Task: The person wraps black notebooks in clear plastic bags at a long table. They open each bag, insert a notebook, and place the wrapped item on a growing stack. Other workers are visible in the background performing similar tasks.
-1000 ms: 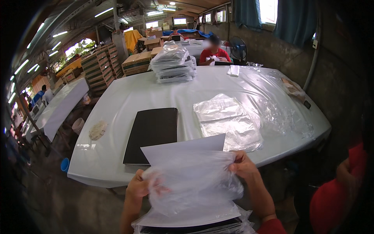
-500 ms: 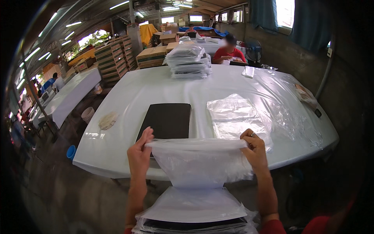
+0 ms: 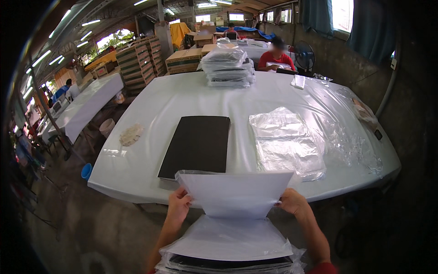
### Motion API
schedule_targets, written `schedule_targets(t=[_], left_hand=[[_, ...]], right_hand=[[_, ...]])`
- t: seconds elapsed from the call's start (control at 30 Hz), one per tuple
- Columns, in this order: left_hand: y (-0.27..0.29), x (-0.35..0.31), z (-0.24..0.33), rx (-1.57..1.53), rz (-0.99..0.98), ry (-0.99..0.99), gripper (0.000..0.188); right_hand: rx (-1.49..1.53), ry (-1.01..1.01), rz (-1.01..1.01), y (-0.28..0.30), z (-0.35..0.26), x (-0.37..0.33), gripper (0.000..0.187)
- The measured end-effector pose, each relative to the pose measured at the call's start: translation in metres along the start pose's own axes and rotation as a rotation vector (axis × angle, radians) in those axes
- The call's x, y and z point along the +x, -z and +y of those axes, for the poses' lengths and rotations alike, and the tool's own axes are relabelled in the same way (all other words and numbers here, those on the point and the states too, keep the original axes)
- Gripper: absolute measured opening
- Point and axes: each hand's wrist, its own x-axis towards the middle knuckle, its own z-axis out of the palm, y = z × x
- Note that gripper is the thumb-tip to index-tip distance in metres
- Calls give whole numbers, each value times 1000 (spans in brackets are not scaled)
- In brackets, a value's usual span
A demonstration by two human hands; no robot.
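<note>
A white sheet in a clear plastic bag (image 3: 237, 194) stands raised and tilted in front of me, at the table's near edge. My left hand (image 3: 179, 201) pinches its left side; my right hand (image 3: 293, 201) is closed on its right side. Directly below it, close to my body, lies a stack of plastic-wrapped sheets (image 3: 228, 242), white on top with black showing at the front edge. Beyond my left hand, a stack of black sheets (image 3: 196, 144) rests on the table. Flat clear plastic bags (image 3: 285, 146) lie to the right of it.
The white-covered table (image 3: 114, 171) stretches ahead. At its far side stands a pile of plastic-wrapped packs (image 3: 228, 66), with a person in red (image 3: 276, 59) seated behind. Loose plastic scraps (image 3: 351, 146) lie at right, a pale round item (image 3: 131, 134) at left. Cardboard boxes (image 3: 182, 60) stand beyond.
Both hands have shifted from the bag's upper edge down to its sides. The white sheet now shows flat and raised, where loose crumpled plastic hung before. The view has shifted slightly.
</note>
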Motion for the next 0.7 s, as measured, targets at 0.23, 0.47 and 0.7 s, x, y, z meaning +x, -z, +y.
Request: schedule_targets(t=[0.23,0.47,0.7], left_hand=[[-7,-43,-51,-630,337,109,50],[24,-60,-83,420,111,-275,42],[141,-63,-213,374,192,-151,68]], right_hand=[[2,25,254,42,65,-5,18],[-105,105,376,53,99,-8,14],[-796,292,377,70,135,-9,17]])
